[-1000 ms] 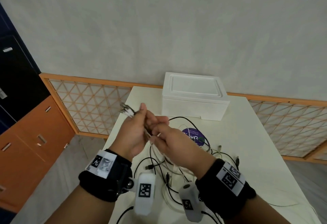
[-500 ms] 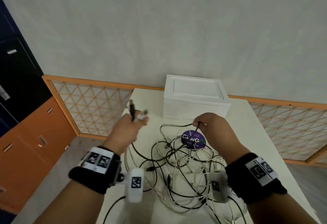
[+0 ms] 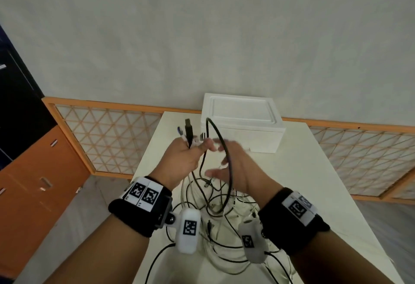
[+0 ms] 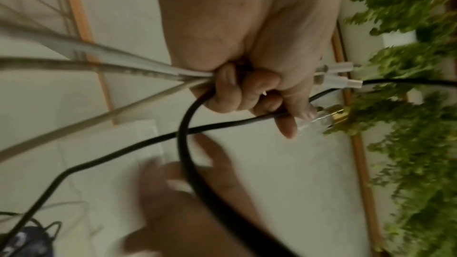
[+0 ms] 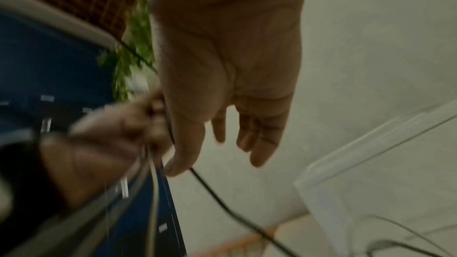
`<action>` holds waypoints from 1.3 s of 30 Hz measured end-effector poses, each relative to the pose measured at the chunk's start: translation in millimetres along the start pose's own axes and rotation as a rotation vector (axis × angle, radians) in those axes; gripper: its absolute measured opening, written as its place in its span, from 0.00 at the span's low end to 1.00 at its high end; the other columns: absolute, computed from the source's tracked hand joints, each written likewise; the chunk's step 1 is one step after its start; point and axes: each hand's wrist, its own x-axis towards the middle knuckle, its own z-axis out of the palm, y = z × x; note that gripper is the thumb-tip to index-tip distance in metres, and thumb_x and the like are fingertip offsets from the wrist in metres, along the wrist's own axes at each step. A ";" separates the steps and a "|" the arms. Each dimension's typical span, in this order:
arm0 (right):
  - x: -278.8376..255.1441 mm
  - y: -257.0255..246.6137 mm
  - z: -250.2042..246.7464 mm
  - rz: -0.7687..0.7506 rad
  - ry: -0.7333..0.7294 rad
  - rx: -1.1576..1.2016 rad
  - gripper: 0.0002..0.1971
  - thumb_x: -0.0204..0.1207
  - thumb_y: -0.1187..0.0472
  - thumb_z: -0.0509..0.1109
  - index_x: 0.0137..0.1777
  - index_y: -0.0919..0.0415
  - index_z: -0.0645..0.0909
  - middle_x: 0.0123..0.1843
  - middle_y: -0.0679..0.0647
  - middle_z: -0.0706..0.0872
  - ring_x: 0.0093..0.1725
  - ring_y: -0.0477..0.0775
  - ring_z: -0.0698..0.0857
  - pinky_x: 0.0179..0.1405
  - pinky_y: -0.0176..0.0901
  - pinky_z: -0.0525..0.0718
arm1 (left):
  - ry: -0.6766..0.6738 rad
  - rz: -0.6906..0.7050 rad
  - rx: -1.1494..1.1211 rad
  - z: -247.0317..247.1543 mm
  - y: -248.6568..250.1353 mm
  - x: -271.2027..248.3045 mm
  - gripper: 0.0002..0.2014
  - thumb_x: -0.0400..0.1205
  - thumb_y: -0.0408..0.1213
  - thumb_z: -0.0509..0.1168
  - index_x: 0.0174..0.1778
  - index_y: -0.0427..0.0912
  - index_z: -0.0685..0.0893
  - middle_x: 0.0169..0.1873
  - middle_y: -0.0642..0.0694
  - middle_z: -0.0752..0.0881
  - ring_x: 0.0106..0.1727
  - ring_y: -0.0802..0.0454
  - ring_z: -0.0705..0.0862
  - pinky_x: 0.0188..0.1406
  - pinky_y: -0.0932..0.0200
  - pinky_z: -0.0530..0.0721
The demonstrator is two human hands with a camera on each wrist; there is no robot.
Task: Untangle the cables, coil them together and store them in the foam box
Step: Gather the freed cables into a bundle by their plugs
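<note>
Both hands raised over the tangled cables, with the foam box closed at the far end of the table.

Nearest, the tangled cables (image 3: 215,216), black and white, lie heaped on the table (image 3: 292,171). Above the heap, the left hand (image 3: 182,158) is fisted round several cable ends (image 3: 188,132), whose plugs stick up past the knuckles. Just beside it, the right hand (image 3: 238,167) is spread, fingers loose; a black cable loop (image 3: 221,140) crosses it. Beyond stands the white foam box (image 3: 242,124), lid on.
</note>
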 end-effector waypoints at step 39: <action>13.0 -19.8 -72.8 -0.216 0.499 0.196 0.05 0.76 0.64 0.70 0.44 0.55 0.86 0.31 0.42 0.81 0.30 0.40 0.81 0.37 0.27 0.77 | -0.209 -0.046 0.392 49.2 -50.2 55.1 0.07 0.77 0.44 0.73 0.36 0.47 0.86 0.32 0.57 0.85 0.35 0.63 0.81 0.44 0.58 0.79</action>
